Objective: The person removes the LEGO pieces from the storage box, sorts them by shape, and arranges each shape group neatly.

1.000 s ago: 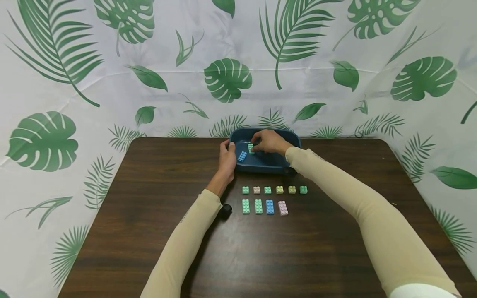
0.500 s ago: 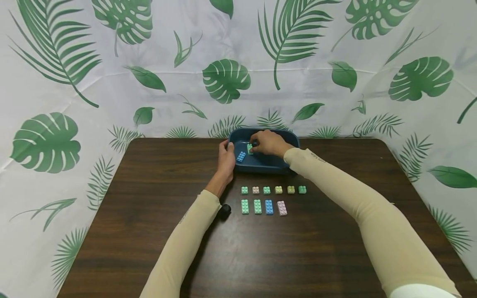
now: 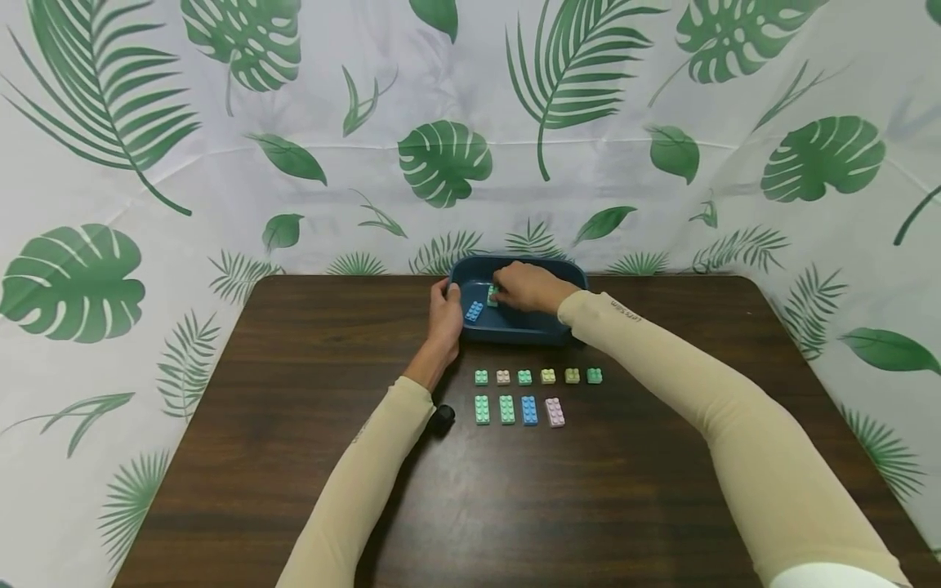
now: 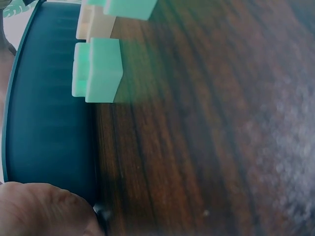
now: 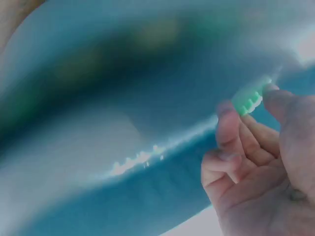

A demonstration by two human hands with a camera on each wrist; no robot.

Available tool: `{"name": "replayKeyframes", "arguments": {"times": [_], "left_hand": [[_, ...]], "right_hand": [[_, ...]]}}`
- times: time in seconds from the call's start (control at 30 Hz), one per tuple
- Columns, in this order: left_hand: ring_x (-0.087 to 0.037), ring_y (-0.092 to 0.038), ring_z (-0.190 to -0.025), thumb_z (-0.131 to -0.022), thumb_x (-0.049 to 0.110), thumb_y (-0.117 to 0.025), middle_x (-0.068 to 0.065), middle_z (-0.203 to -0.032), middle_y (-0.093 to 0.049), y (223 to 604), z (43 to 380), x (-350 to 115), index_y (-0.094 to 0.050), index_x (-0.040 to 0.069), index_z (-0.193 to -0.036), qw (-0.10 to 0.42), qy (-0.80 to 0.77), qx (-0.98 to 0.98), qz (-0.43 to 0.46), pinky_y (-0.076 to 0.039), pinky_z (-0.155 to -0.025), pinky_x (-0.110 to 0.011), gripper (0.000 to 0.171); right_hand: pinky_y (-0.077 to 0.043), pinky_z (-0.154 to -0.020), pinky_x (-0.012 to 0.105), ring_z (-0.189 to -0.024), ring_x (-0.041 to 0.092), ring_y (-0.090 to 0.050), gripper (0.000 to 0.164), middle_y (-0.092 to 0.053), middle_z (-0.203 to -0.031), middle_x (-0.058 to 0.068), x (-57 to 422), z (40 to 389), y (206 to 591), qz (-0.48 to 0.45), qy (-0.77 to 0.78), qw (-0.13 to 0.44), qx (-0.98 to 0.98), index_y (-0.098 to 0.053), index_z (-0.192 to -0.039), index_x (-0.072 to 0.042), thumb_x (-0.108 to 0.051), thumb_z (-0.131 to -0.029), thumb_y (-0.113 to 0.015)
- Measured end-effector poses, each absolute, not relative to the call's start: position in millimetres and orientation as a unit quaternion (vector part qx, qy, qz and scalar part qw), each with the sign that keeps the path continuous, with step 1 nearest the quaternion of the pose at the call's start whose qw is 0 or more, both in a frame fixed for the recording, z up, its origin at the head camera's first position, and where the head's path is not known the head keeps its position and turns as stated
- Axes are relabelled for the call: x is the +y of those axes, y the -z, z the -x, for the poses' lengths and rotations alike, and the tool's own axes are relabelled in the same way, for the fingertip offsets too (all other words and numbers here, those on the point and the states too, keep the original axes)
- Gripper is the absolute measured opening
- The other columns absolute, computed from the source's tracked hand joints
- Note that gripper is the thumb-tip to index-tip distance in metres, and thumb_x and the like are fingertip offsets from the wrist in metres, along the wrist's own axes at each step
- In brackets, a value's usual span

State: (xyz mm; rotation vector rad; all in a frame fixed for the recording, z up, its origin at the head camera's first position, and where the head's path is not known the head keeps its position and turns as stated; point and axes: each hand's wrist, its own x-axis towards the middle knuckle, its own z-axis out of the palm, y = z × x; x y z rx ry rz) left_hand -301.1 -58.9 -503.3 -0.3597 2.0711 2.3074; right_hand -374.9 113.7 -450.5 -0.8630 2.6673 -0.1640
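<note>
Near the table's far edge sits a dark blue plastic bin (image 3: 515, 333). My left hand (image 3: 444, 318) grips its left end; in the left wrist view part of that hand (image 4: 44, 211) shows against the bin's wall (image 4: 49, 132). My right hand (image 3: 532, 286) reaches inside the bin and pinches a light green toy brick (image 3: 492, 295). The right wrist view has the same green brick (image 5: 248, 102) between thumb and fingers, though the fingers partly cover it. Left of it, a blue brick (image 3: 474, 311) lies on the bin's floor.
In front of the bin, a row of several small square bricks (image 3: 524, 377) lies on the brown table (image 3: 309, 359). Closer to me is a row of longer bricks, including a blue one (image 3: 529, 411) and a pink one (image 3: 555, 412). A leaf-print cloth (image 3: 331, 196) hangs behind.
My right hand has turned slightly at the green brick, its knuckles now covering the dark gap seen between its fingers before. The left hand keeps its hold on the bin.
</note>
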Motion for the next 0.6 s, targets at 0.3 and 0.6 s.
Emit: {"name": "replayKeyframes", "arguments": {"times": [0.3,0.6], "left_hand": [[-0.029,-0.038,-0.151,-0.117,0.033,-0.035,-0.014,-0.165,-0.039,504,304,-54,-0.033,0.012,-0.16,0.007,-0.736,0.668,0.113,-0.03,-0.128,-0.049,0.048],[-0.03,-0.032,-0.157,-0.117,0.034,-0.034,-0.013,-0.169,-0.032,504,302,-57,-0.03,0.014,-0.162,0.017,-0.742,0.661,0.11,-0.028,-0.129,-0.05,0.049]], "right_hand": [[-0.057,-0.079,0.04,-0.08,0.016,-0.068,0.03,-0.074,-0.1,0.005,141,343,412,0.324,0.067,0.145,0.932,-0.07,-0.123,-0.009,-0.034,-0.11,-0.058],[-0.057,-0.071,0.036,-0.076,0.01,-0.065,0.026,-0.071,-0.091,-0.001,173,288,383,0.386,0.02,0.093,0.917,-0.072,-0.113,-0.012,-0.036,-0.108,-0.063]]}}
